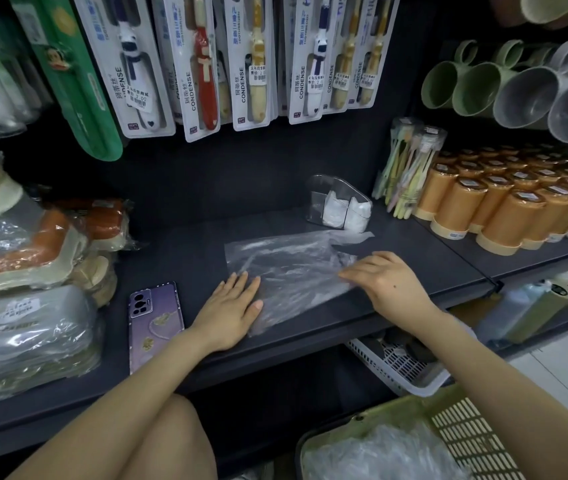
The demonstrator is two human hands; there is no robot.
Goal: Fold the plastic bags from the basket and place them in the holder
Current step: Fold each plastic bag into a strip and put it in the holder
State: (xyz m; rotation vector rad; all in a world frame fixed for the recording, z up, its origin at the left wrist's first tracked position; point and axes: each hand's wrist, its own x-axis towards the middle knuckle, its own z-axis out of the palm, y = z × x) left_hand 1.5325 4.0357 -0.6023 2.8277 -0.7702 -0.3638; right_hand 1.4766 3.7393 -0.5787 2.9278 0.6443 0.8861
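One bag [289, 268], one holder [324, 188], one phone [154, 320]

Left hand [232, 306]: bare, with short, plain nails.
Right hand [384, 280]: bare, one small dark mole on its back.
Left forearm [144, 372]: bare along all that shows.
Right forearm [476, 358]: bare to the picture's edge.
Knee [168, 441]: bare and rounded.

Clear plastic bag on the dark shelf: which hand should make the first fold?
Right hand, probably: its fingertips touch the right edge of the clear plastic bag, while the left hand lies flat, pinning the left side.
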